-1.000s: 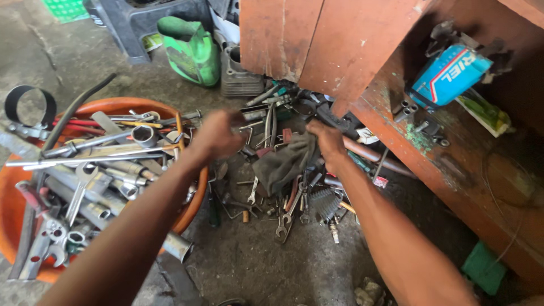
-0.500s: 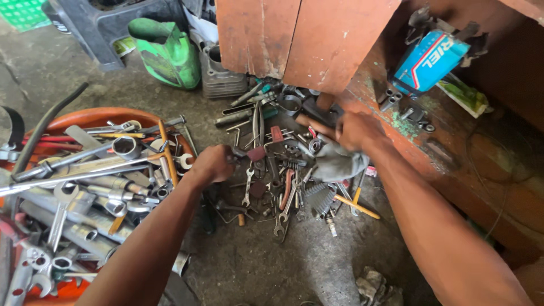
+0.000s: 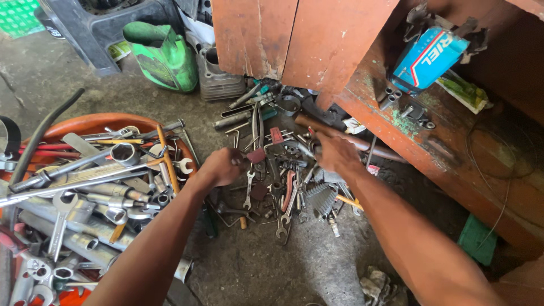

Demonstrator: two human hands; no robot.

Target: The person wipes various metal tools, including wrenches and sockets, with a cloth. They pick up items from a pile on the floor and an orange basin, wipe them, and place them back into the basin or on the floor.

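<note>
While I crouch over the floor, my left hand is curled shut around a small tool; only a dark red end pokes out past my knuckles, and I cannot tell what sort of tool it is. It sits at the left edge of the tool pile, just right of the orange tub.

My right hand lies knuckles-up on the far right part of the same pile. Its fingers are bent down into the tools, but they are hidden under the back of the hand, so I cannot tell whether they pinch anything. A brown handle runs just behind it, and a wire brush lies just below my wrist.

Between my two hands lie small spanners, red-handled pliers and other loose bits on the concrete. The tub to my left is heaped with big spanners and sockets. Beyond the pile stand a green can and a grey engine cylinder, against a rust-red cabinet. On its shelf to my right lie a blue carton and a few small sleeves.
</note>
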